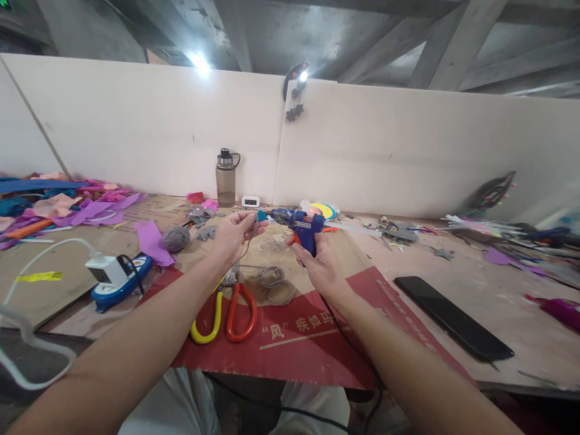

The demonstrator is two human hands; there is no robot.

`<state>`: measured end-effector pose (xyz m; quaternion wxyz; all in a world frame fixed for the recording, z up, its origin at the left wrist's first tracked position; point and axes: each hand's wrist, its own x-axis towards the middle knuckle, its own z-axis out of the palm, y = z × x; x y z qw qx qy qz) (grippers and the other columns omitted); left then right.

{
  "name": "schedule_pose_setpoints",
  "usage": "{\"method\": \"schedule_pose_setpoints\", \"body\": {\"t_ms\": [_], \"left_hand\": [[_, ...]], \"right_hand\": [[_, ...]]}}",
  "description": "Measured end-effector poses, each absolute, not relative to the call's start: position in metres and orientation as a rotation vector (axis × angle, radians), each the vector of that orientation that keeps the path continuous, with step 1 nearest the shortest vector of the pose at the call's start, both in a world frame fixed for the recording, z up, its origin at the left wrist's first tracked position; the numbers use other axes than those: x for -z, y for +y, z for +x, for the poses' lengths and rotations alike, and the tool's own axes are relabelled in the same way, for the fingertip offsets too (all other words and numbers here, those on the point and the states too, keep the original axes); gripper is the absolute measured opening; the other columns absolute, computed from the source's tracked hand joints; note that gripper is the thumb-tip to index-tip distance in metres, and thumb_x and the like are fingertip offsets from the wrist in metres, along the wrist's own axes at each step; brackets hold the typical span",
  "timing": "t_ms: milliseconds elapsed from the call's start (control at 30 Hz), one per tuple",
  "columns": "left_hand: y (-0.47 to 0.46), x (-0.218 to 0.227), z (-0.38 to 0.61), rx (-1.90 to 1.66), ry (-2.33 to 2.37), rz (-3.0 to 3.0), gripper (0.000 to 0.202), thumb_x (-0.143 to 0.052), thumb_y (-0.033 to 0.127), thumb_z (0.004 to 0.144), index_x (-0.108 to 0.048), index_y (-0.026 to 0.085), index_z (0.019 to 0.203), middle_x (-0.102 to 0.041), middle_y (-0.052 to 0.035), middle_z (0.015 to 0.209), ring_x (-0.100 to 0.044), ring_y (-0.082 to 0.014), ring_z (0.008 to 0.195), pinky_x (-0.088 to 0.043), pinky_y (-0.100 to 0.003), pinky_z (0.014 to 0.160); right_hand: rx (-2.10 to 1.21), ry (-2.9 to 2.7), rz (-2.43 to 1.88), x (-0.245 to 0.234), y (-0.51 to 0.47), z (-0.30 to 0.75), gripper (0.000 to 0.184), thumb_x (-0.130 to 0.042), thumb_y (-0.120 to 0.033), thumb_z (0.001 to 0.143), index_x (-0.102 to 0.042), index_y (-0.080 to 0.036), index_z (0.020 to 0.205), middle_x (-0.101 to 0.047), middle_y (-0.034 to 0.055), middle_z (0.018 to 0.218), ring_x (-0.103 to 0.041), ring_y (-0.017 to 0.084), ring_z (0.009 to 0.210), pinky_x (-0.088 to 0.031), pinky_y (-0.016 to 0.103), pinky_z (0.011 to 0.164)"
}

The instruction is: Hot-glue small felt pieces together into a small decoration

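My right hand point(324, 266) is closed round the handle of a blue hot glue gun point(308, 228), which points left with a clear glue stick point(351, 228) in its back end. Between the fingertips of my left hand point(235, 234) is a small teal piece point(261, 215), close to the gun's nozzle. A thin grey cord hangs below that hand, and loops of grey cord point(278, 287) lie on the cardboard underneath. Scissors point(232, 296) with one yellow and one red handle rest beneath my left wrist, their blades partly hidden.
A red cardboard sheet point(281, 356) covers the table's front. Felt scraps point(99, 205), a grey yarn ball point(176, 239) and a blue power strip point(120, 289) are left. A bottle point(225, 181) stands behind; a black phone point(453, 317) lies right. The gun's cable point(348, 341) runs off the front edge.
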<state>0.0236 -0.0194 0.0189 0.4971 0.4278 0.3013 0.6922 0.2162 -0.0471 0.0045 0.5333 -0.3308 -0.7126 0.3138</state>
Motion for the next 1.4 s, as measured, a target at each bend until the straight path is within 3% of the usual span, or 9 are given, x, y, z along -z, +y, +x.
{"method": "schedule_pose_setpoints", "body": {"t_ms": [233,500,933,1400], "left_hand": [[-0.0196,-0.0187,0.0242,-1.683,0.763,1.025,0.021,-0.073,0.023,0.067,-0.058,0.012,0.077,-0.065,-0.0030,0.070,-0.068,-0.0180,0.074,-0.055,-0.033,0.075],[-0.0208,-0.0181,0.0263,-1.705,0.760,1.112,0.025,-0.074,0.026,0.065,-0.057,0.013,0.077,-0.065,-0.0024,0.071,-0.068,-0.0174,0.072,-0.055,-0.034,0.075],[-0.0257,-0.0212,0.0297,-1.774,0.789,1.183,0.024,-0.074,0.028,0.063,-0.058,0.013,0.071,-0.061,0.0014,0.065,-0.064,-0.0131,0.064,-0.056,-0.035,0.073],[-0.0294,-0.0222,0.0284,-1.758,0.742,1.183,0.023,-0.073,0.029,0.065,-0.058,0.013,0.074,-0.064,-0.0013,0.073,-0.066,-0.0152,0.070,-0.055,-0.037,0.076]], "right_hand": [[-0.686,-1.751,-0.845,-0.0064,-0.0471,0.2151,0.028,-0.050,-0.035,0.081,-0.052,-0.021,0.104,-0.062,0.0048,0.084,-0.056,0.018,0.074,-0.045,0.031,0.065],[-0.641,-1.773,-0.838,-0.0063,-0.0499,0.2159,0.019,-0.049,-0.032,0.083,-0.053,-0.021,0.099,-0.061,0.0036,0.087,-0.055,0.017,0.077,-0.043,0.031,0.073],[-0.526,-1.806,-0.816,-0.0037,-0.0530,0.2152,0.025,-0.050,-0.032,0.084,-0.052,-0.019,0.105,-0.061,0.0059,0.093,-0.057,0.018,0.083,-0.043,0.033,0.081],[-0.448,-1.818,-0.838,-0.0037,-0.0562,0.2145,0.020,-0.049,-0.033,0.084,-0.052,-0.019,0.099,-0.061,0.0058,0.088,-0.057,0.019,0.081,-0.044,0.034,0.078]]}}
